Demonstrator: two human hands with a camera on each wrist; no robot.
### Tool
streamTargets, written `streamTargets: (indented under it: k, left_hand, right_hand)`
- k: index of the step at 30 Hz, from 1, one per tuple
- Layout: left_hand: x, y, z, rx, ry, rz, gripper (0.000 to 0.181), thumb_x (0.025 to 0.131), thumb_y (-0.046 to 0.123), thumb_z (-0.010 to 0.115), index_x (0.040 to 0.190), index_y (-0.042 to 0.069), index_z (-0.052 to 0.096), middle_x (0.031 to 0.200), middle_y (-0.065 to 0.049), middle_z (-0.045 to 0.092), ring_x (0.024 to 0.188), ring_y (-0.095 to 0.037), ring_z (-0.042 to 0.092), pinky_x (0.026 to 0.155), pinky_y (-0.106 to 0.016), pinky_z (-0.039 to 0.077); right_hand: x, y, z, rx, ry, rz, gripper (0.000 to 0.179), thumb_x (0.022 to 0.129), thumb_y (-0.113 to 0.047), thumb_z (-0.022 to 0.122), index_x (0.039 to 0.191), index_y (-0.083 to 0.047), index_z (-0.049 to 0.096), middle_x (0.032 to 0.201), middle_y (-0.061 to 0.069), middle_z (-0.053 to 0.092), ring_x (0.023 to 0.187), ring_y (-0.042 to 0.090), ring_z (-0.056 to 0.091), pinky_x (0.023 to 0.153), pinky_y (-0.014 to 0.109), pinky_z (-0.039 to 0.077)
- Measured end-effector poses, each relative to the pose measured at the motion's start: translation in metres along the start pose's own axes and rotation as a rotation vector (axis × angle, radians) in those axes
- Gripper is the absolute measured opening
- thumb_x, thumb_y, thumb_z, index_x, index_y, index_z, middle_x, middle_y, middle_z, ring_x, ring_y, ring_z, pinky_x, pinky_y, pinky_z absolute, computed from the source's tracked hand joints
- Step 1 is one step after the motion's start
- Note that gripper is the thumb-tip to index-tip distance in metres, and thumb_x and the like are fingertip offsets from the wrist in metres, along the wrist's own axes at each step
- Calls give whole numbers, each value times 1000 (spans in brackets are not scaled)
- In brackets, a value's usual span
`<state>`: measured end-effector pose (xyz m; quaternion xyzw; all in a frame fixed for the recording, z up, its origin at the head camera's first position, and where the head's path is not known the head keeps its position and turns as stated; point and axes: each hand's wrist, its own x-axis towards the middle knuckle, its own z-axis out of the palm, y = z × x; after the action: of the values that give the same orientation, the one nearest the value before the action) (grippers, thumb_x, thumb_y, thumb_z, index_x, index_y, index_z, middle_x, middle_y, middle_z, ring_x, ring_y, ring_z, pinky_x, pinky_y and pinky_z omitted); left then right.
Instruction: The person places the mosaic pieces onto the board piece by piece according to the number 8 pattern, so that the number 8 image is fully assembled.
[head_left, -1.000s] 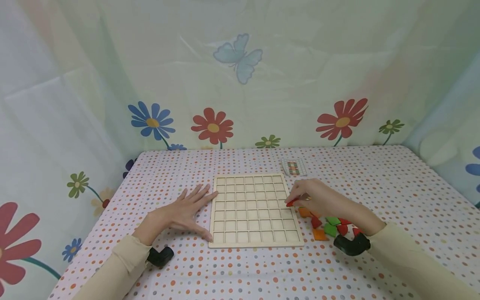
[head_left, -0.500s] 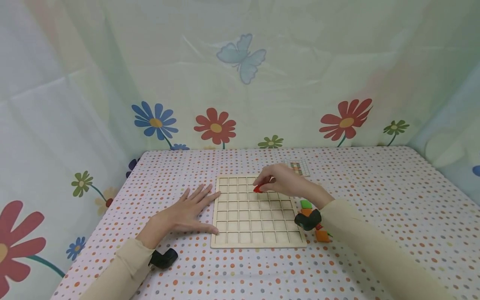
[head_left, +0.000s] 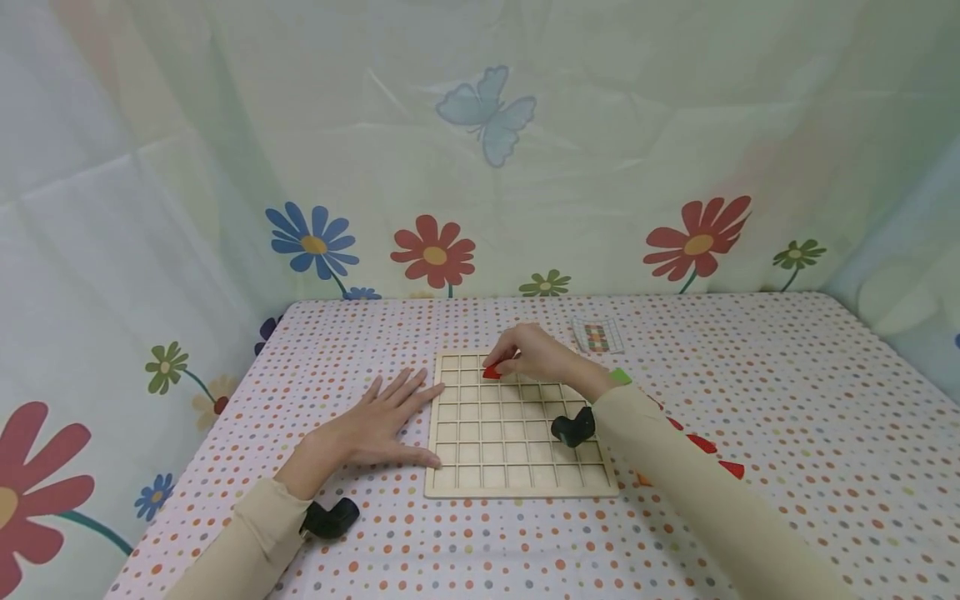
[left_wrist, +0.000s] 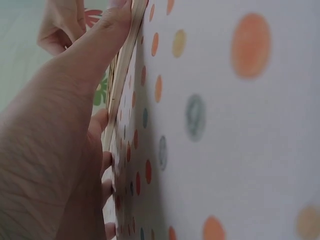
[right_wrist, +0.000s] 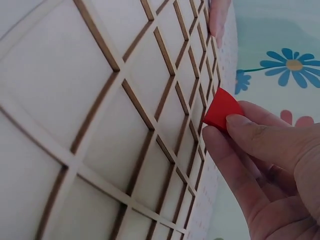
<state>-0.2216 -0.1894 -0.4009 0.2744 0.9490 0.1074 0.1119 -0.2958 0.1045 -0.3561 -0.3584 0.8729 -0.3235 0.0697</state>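
A pale wooden grid board (head_left: 491,454) with raised dividers lies on the table. My right hand (head_left: 528,354) is above its far rows and pinches a red tile (right_wrist: 221,109) between thumb and fingers. One side of the tile looks curved in the right wrist view. My left hand (head_left: 371,425) lies spread along the board's left side, fingers straight, with the thumb and forefinger touching its edge. In the left wrist view the left thumb (left_wrist: 107,35) rests against the board's rim.
Loose red tiles (head_left: 702,443) and a green tile (head_left: 620,377) lie right of the board, partly hidden by the right sleeve (head_left: 675,467). A small card (head_left: 597,336) with a coloured pattern lies beyond the board. A dotted cloth (head_left: 480,550) covers the table; a flowered curtain (head_left: 600,167) hangs behind.
My right hand has carried the red tile from the board's right edge leftward over the far rows. The left hand keeps its place at the board's side.
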Motion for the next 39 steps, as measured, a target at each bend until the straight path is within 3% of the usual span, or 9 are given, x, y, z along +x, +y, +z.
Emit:
streamTargets:
  k: [8, 19, 25, 33, 39]
  left_hand:
    - [1, 0, 0, 8, -6, -13, 106, 86, 82, 61, 169, 32, 18, 176, -6, 6, 162, -32, 0, 126, -63, 1]
    - [2, -1, -2, -4, -2, 6, 105, 88, 79, 62, 169, 31, 18, 176, -7, 7, 162, -33, -1, 126, -64, 1]
    - [1, -1, -2, -6, -11, -2, 105, 88, 79, 62, 170, 31, 17, 176, -7, 5, 162, -32, -1, 126, -64, 0]
    - [1, -1, -2, -24, -17, 1, 103, 89, 77, 62, 170, 29, 18, 176, -10, 6, 162, -34, -1, 125, -66, 0]
    - [1, -1, -3, -23, -23, 6, 105, 89, 80, 59, 170, 28, 16, 176, -10, 5, 162, -35, -1, 125, -66, 0]
  right_hand:
    - [8, 3, 6, -18, -11, -44, 14, 92, 7, 75, 102, 2, 82, 95, 10, 77, 85, 19, 72, 75, 29, 58]
    - [14, -2, 4, -80, -64, 13, 15, 92, 11, 72, 100, 3, 82, 95, 11, 77, 86, 21, 73, 76, 30, 61]
    - [20, -5, 4, -126, -110, -36, 15, 91, 13, 72, 100, 5, 81, 96, 12, 77, 89, 22, 74, 80, 30, 61]
    - [26, -11, 6, -288, -136, -96, 16, 93, 12, 71, 95, 3, 83, 95, 13, 79, 96, 27, 75, 85, 30, 61]
    - [25, -12, 6, -297, -130, -102, 17, 92, 14, 70, 97, 3, 83, 96, 13, 79, 97, 27, 75, 85, 30, 61]
